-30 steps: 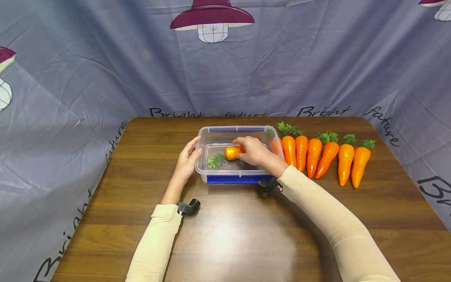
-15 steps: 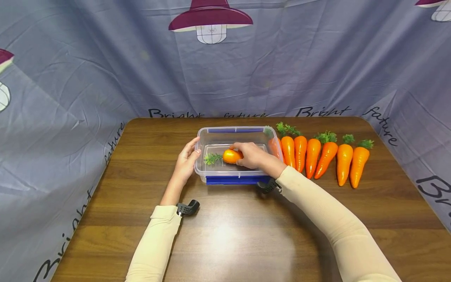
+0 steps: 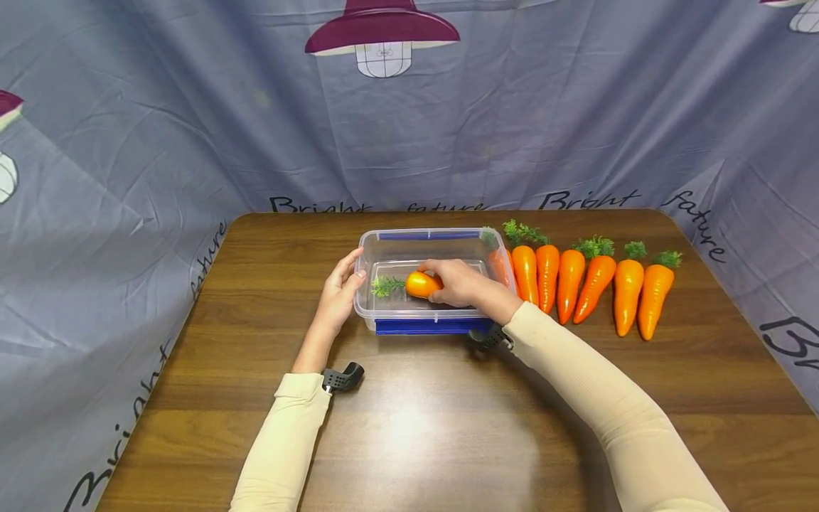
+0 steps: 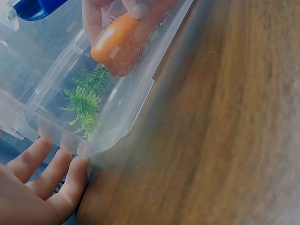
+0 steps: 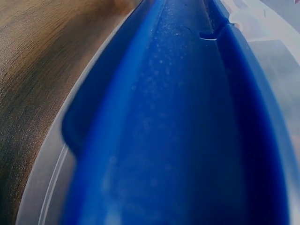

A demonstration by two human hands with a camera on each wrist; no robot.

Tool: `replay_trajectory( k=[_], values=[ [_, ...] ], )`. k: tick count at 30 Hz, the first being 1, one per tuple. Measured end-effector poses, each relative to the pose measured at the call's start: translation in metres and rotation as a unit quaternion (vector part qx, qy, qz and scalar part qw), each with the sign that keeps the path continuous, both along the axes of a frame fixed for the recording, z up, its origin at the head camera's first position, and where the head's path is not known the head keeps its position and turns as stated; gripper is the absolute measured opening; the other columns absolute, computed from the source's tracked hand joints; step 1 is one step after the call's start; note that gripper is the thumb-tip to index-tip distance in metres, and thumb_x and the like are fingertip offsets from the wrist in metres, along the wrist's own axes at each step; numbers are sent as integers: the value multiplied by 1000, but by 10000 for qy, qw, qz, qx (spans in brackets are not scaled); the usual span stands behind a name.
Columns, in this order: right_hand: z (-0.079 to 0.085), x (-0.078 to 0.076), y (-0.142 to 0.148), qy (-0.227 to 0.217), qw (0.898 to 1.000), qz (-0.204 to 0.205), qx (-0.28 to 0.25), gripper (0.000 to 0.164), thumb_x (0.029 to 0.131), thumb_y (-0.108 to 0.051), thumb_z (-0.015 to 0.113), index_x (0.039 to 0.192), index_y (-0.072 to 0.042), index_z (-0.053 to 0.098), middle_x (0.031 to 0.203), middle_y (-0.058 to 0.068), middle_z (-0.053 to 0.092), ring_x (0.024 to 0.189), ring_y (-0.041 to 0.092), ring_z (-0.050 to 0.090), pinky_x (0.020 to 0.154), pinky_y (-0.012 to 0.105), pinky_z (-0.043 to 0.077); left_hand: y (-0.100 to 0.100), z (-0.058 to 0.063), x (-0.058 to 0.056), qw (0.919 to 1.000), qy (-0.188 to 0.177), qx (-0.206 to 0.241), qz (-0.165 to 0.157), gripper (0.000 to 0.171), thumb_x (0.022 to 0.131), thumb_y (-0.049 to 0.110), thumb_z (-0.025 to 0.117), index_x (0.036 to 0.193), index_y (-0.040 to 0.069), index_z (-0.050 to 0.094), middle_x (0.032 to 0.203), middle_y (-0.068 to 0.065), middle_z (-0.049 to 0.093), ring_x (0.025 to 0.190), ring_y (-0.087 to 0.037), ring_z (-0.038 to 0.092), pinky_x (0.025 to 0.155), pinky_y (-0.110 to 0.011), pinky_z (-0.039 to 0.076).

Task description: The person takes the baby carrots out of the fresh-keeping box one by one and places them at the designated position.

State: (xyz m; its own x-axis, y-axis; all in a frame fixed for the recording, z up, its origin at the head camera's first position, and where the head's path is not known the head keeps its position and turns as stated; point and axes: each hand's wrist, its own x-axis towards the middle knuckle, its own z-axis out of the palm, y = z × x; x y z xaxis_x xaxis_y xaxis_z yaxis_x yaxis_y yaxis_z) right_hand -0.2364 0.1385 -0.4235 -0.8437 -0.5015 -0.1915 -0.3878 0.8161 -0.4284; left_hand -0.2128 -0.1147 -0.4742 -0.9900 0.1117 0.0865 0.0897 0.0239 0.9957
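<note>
A clear plastic storage box (image 3: 435, 313) with blue latches stands on the table with its top uncovered. Inside it lies an orange carrot (image 3: 421, 285), its green leaves towards the left wall. My right hand (image 3: 456, 283) reaches into the box and grips this carrot by its body; the tip is hidden by the hand. At the box's left end rests my left hand (image 3: 335, 295), fingers touching the outside of the wall, as the left wrist view shows at the fingertips (image 4: 77, 164). The right wrist view is filled by a blue latch (image 5: 173, 122); no right hand shows clearly there.
Several more carrots (image 3: 595, 288) with leafy tops lie in a row right of the box, the nearest seen partly through its wall. The wooden table (image 3: 397, 419) ends at a printed grey-blue curtain (image 3: 416, 156) behind and at both sides.
The carrot in the box has shifted slightly left and turned a little, with my right hand closing further round it. My left hand has stayed at the box's left end.
</note>
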Motion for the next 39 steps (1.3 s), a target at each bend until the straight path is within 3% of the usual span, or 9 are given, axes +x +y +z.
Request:
replay_trajectory(
  k=[6, 12, 16, 19, 22, 25, 28, 33, 39],
  values=[
    [1, 0, -1, 22, 10000, 11, -52, 59, 86, -11, 77, 141, -8, 56, 120, 18, 72, 110, 33, 66, 100, 47, 54, -1, -3, -1, 10000, -25, 39, 36, 51, 105, 8, 47, 155, 9, 40, 154, -26, 46, 135, -44, 52, 110, -61, 46],
    [7, 0, 1, 383, 9968, -82, -700, 59, 88, -14, 77, 142, -6, 55, 120, 18, 72, 107, 33, 68, 95, 46, 56, -4, -2, 0, 9999, -32, 44, 97, 51, 104, 6, 47, 155, 9, 41, 156, -26, 44, 137, -40, 49, 115, -59, 43],
    [25, 1, 11, 920, 9875, -416, -1209, 61, 88, -18, 78, 144, -8, 53, 118, 18, 72, 101, 32, 71, 89, 46, 57, -4, -2, 0, 9999, -22, 29, 116, 51, 104, 6, 47, 154, 9, 42, 156, -24, 44, 138, -39, 49, 114, -58, 44],
    [44, 4, 25, 1044, 9753, -971, -1687, 64, 89, -20, 78, 146, -10, 51, 118, 19, 72, 99, 32, 71, 86, 47, 58, -4, -2, 0, 9999, -65, 23, 76, 51, 104, 8, 47, 155, 10, 41, 156, -24, 44, 136, -41, 51, 110, -56, 47],
    [64, 6, 53, 945, 9570, -1620, -2215, 65, 90, -20, 77, 148, -11, 49, 121, 22, 71, 102, 34, 72, 82, 37, 60, -3, -4, -1, 10000, -89, 4, -5, 51, 105, 10, 47, 155, 11, 41, 156, -25, 44, 136, -43, 51, 110, -58, 48],
    [77, 12, 92, 948, 9379, -2188, -2520, 65, 92, -21, 74, 149, -9, 47, 121, 27, 69, 92, 17, 73, 74, 22, 58, -3, -5, -1, 9999, -109, -21, -63, 51, 105, 11, 46, 156, 12, 40, 156, -25, 43, 137, -44, 50, 110, -61, 47],
    [79, 22, 133, 989, 9324, -2565, -2348, 66, 94, -27, 72, 152, -9, 44, 123, 31, 67, 81, -6, 62, 66, 12, 50, -2, -4, -1, 9999, -96, -52, -43, 51, 105, 11, 46, 155, 12, 40, 156, -25, 43, 136, -44, 51, 109, -61, 48],
    [62, 43, 208, 1141, 9233, -3264, -1674, 71, 97, -34, 66, 155, -4, 38, 125, 34, 60, 77, -17, 44, 60, 8, 44, 0, -3, 0, 10000, -56, -43, -15, 51, 105, 10, 48, 155, 12, 41, 157, -24, 42, 137, -43, 50, 109, -61, 48],
    [32, 69, 291, 988, 9045, -4009, -1070, 75, 100, -34, 60, 154, 7, 29, 125, 40, 54, 72, -13, 40, 54, 11, 43, 1, -3, 0, 10000, -33, -69, 22, 51, 104, 9, 48, 155, 11, 42, 157, -25, 43, 137, -44, 50, 110, -62, 47]
  ],
)
